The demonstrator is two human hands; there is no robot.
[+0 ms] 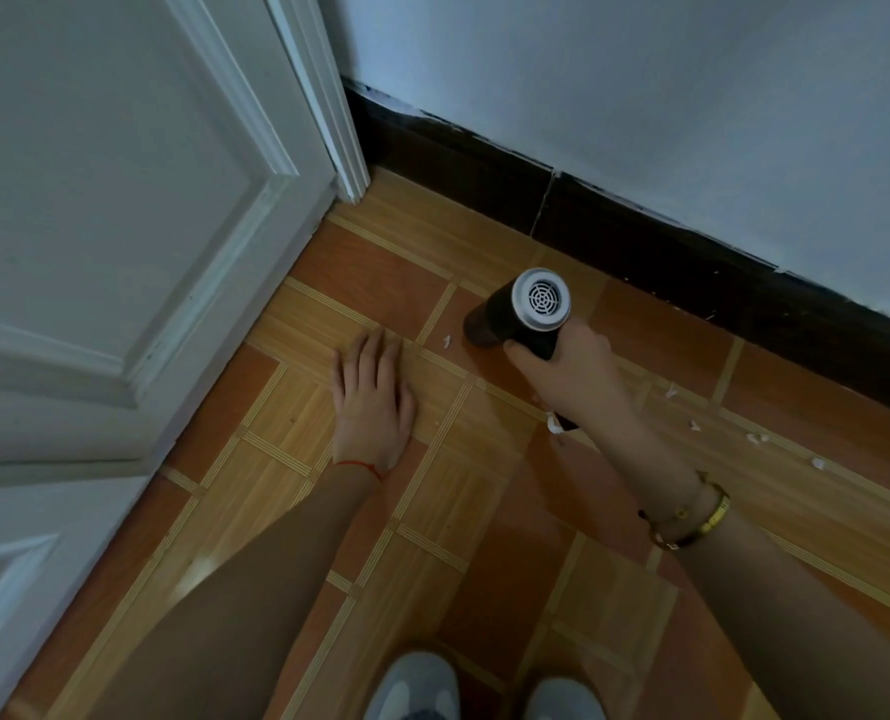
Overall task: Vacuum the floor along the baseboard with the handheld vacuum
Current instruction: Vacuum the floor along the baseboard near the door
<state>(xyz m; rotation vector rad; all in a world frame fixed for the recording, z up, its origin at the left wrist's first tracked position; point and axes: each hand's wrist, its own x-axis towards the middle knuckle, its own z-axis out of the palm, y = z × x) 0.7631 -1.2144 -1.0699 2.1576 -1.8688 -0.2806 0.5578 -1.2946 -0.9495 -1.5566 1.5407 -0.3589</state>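
Observation:
My right hand [567, 374] grips the handle of a black handheld vacuum [521, 314], whose round silver vent faces up at me. Its dark nozzle end touches the patterned wood-look floor [432, 511], a short way in front of the black baseboard [640, 246]. A small white scrap [446, 341] lies just left of the nozzle. My left hand [373, 402] rests flat on the floor with fingers spread, holding nothing, left of the vacuum.
A white panelled door [121, 226] and its frame [328, 111] fill the left side, meeting the baseboard at the corner. Several white scraps [757, 437] lie on the floor at right, one by my right wrist. Grey shoe tips [417, 688] show at the bottom.

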